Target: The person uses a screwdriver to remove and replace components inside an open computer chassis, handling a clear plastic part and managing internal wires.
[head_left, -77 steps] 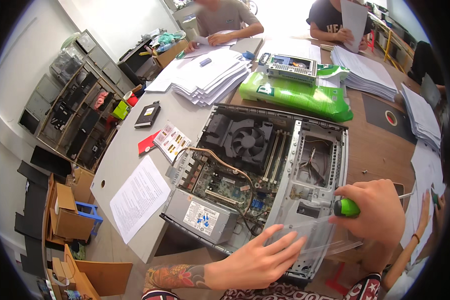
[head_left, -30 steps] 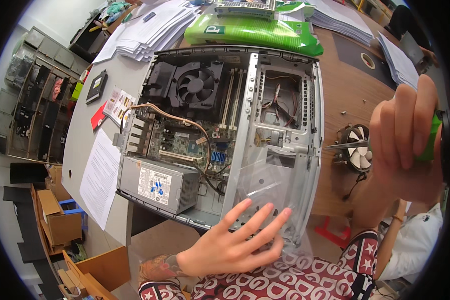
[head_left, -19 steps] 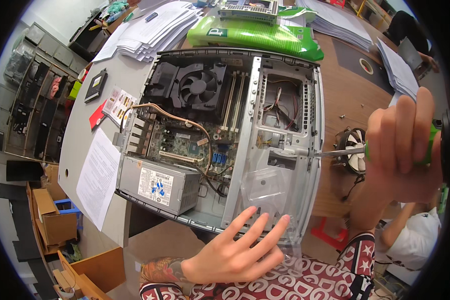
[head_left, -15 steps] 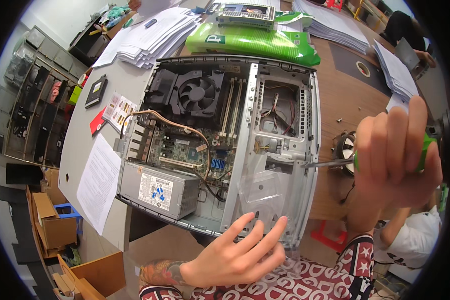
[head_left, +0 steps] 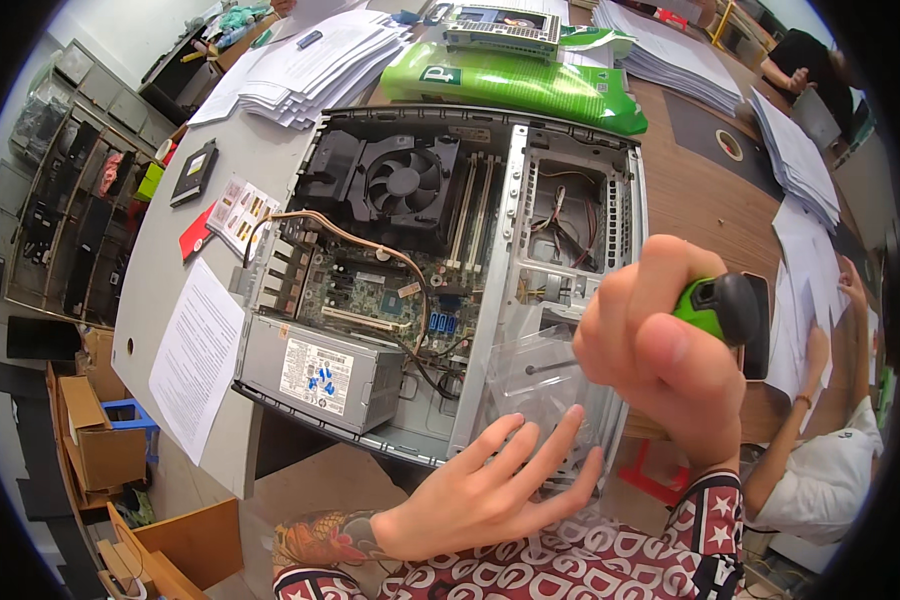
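Note:
An opened desktop computer case lies across the table in front of me, its inside showing. My left hand rests with fingers spread on a clear plastic piece over the case's lower right part. Closed in a fist, my right hand grips a screwdriver by its green and black handle above the case's right edge. Its shaft points leftward to the plastic, around a small round spot; whether the tip touches is too small to tell. Inside the case are a cooling fan, a motherboard and a power supply.
Behind the case lie a green plastic package and a metal drive unit. Paper stacks stand at the back left and right. A flat black drive and a printed sheet lie left. Another person's arms reach in at right.
My right hand with the screwdriver has moved left, from beside the case to over its right edge. My left hand has shifted slightly right on the plastic. The other person's arms have come into sight.

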`<state>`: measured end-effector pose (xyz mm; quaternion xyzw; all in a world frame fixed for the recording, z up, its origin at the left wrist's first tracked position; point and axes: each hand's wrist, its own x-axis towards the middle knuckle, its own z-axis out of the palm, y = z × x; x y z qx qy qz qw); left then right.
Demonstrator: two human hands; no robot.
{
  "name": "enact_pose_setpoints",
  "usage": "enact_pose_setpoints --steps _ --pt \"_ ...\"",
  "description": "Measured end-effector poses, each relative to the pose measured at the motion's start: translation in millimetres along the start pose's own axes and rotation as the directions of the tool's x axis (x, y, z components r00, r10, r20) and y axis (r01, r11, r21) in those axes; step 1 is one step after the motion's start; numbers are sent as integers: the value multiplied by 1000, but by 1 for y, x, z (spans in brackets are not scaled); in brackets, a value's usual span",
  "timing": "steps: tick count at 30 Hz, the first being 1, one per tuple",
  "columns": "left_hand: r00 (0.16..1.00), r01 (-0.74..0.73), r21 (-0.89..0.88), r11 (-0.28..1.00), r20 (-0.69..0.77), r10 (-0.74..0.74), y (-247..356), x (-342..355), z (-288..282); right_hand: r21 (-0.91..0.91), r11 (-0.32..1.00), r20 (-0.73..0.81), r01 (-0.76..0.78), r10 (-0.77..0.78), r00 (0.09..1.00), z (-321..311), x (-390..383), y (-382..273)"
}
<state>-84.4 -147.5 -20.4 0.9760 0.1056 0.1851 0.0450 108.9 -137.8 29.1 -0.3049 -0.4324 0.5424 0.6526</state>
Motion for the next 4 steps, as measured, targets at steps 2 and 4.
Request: enact_pose_setpoints --steps 2,4 --pt "1000 -11 -12 1000 8 11 -1 0 1 6 998 -42 -70 71 997 3 0 3" --pt "999 -28 -28 999 21 28 -3 0 4 4 995 -53 -97 97 994 4 0 5"
